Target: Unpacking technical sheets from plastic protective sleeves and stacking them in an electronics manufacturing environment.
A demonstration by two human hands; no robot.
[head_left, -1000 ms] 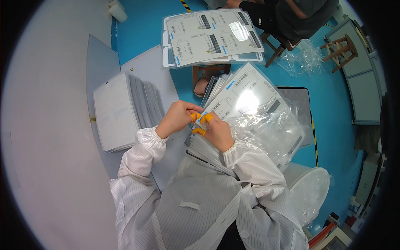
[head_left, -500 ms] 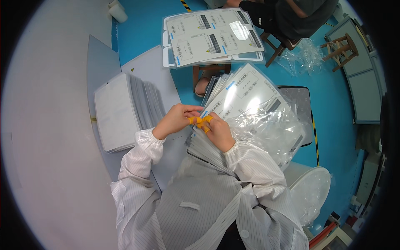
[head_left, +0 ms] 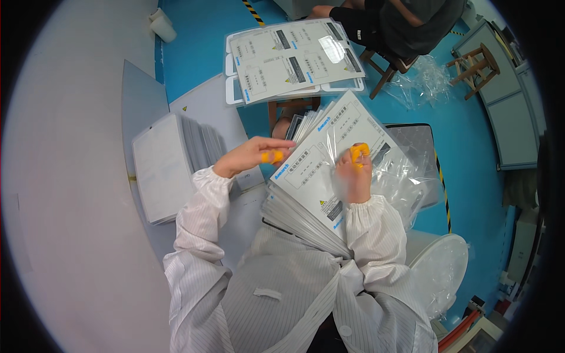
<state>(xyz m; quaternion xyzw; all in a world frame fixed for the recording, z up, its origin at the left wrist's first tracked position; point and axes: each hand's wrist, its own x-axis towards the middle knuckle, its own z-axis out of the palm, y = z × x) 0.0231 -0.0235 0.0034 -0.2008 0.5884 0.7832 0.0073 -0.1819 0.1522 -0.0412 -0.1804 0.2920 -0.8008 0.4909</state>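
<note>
Fingers of the right hand (head_left: 356,175) are curled together and, though blurred, look clamped on clear film (head_left: 406,176) above a printed panel (head_left: 306,170); those of the left hand (head_left: 250,157) are stretched out by the panel's left corner, and whether they grip it cannot be told. The panel lies atop a fanned stack (head_left: 299,221), close in front of the striped coat (head_left: 288,273). Its left and near part looks bare while crumpled film lies to the right, so the film seems only partly off. The sheets below show just their edges; whether they carry film cannot be told.

To the left, a pale-faced second stack (head_left: 162,167) stands on the grey table (head_left: 238,217). Ahead, more printed sheets (head_left: 294,62) lie piled. Farther out, loose film (head_left: 432,76) is heaped on the blue floor (head_left: 471,138) near a seated co-worker (head_left: 415,29).
</note>
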